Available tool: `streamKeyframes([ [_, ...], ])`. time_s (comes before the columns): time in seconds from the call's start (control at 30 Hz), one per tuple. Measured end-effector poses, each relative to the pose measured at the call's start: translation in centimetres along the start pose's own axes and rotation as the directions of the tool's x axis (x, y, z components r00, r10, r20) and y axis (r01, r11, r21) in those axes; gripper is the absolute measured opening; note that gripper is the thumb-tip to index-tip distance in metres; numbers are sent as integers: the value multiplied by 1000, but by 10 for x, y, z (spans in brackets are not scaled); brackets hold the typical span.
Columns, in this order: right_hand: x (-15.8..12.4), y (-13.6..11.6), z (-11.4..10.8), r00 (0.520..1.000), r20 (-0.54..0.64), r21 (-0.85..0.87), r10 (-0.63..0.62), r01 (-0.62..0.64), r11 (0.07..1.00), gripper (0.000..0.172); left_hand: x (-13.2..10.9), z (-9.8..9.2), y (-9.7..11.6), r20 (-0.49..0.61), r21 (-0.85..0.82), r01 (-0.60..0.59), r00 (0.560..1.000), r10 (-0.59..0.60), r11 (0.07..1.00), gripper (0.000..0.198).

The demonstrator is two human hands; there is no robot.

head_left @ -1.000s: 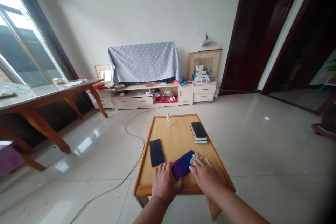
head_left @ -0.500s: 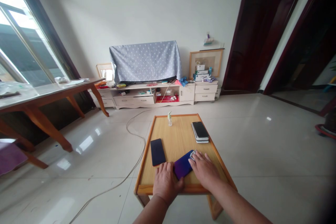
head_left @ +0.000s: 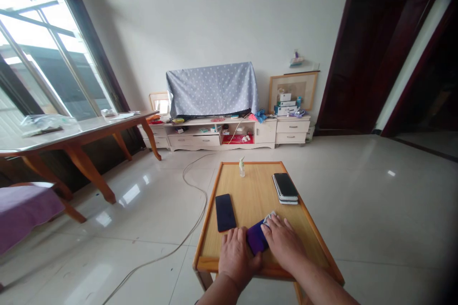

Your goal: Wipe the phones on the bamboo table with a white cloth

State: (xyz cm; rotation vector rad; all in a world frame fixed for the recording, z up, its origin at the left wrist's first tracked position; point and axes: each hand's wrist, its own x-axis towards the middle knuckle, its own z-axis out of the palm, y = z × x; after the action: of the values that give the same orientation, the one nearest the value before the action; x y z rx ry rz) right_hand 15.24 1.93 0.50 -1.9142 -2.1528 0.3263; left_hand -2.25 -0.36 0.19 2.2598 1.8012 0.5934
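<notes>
The nearest phone (head_left: 255, 240) runs from deep blue into violet, and the wipe (head_left: 272, 214) on it is whitish grey. A second phone (head_left: 225, 212) is near-black with a navy cast; the phone stack (head_left: 285, 187) shows black on top, white below. The low table (head_left: 250, 186) has yellow-tan wood grain and an orange-brown rim. The pump bottle (head_left: 242, 169) is clear with a pale green top. White dots pattern the grey-blue drape (head_left: 214, 90).

Daylight from blown-out window (head_left: 53, 47) left of low table (head_left: 246, 195); glare on floor (head_left: 131, 194) between. Door (head_left: 368, 62) right of low table, dim. Edges stretched; dark blur far right of low table.
</notes>
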Motion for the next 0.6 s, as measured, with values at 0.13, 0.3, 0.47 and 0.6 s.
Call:
streamKeyframes([
  [0.13,-13,-32,13,975,62,97,-212,205,974,56,-2,1,-3,28,-21,27,999,-27,999,44],
  [0.3,2,-25,9,972,72,98,-225,217,971,52,-2,-5,1,64,-29,45,997,-43,999,52],
  [0.47,22,14,9,999,-29,-32,16,-17,999,56,-2,-11,4,80,-61,76,994,-71,995,54],
  [0.6,-2,-4,25,994,-12,-21,-107,107,994,56,-2,-10,2,64,-73,72,996,-67,995,44],
])
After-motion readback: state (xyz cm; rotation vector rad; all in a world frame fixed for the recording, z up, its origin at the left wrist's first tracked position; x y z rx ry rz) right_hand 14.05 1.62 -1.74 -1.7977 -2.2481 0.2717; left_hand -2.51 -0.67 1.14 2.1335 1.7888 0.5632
